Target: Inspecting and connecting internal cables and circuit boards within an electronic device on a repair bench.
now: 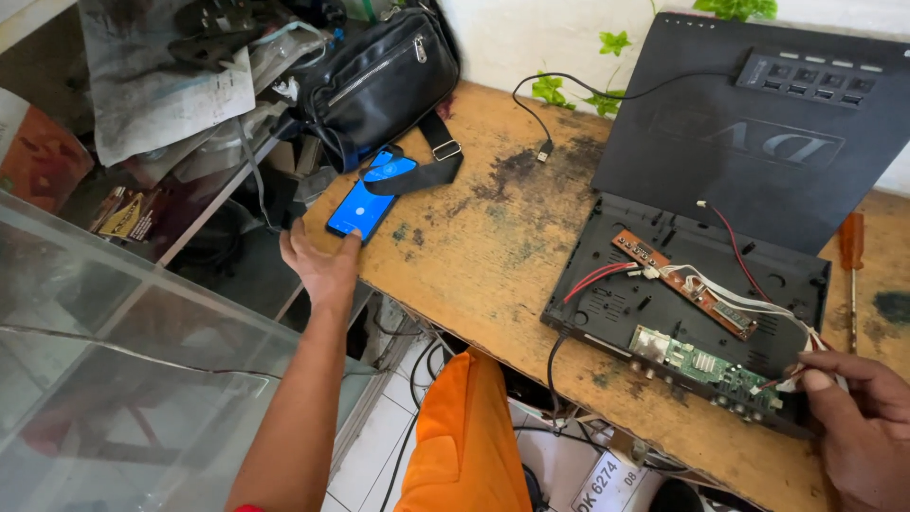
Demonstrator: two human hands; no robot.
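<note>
My left hand reaches to the table's left corner and touches the near end of a smartphone with a lit blue screen. The phone lies flat under a black bag strap. My right hand rests at the near right corner of an opened black electronics case, fingers pinching a bunch of white wires next to a green circuit board. A narrow brown circuit board lies inside the case with red and white wires attached. The case's lid stands tilted up behind.
A black leather bag sits at the table's back left. An orange-handled screwdriver lies right of the case. A black cable with a plug crosses the worn wooden table. A glass cabinet stands at left; cluttered shelves are behind it.
</note>
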